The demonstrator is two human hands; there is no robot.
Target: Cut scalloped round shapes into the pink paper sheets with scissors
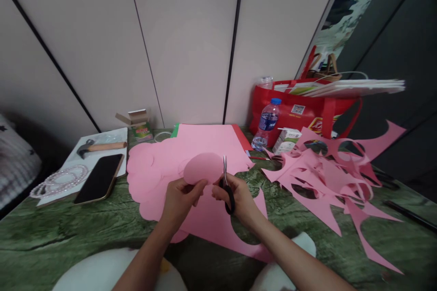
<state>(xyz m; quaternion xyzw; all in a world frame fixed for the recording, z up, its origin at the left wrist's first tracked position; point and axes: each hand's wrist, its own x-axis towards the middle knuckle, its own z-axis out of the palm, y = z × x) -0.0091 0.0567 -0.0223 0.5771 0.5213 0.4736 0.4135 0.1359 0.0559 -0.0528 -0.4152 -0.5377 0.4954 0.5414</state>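
My left hand (pixel 180 196) pinches the lower edge of a round pink paper piece (pixel 202 168) and holds it up over the table. My right hand (pixel 236 194) grips black-handled scissors (pixel 226 183), blades pointing up beside the right edge of that round piece. Under both hands lies a large pink paper sheet (pixel 208 218) with curved cut-outs along its edge, and several pink paper circles (pixel 146 168) are stacked to the left of it.
A pile of pink paper offcuts (pixel 327 177) covers the right of the green table (pixel 68 232). Behind stand a water bottle (pixel 266 123), a small carton (pixel 286 140) and a red bag (pixel 307 110). At left lie a phone (pixel 99 178), hammer (pixel 99 147), beads (pixel 61 179).
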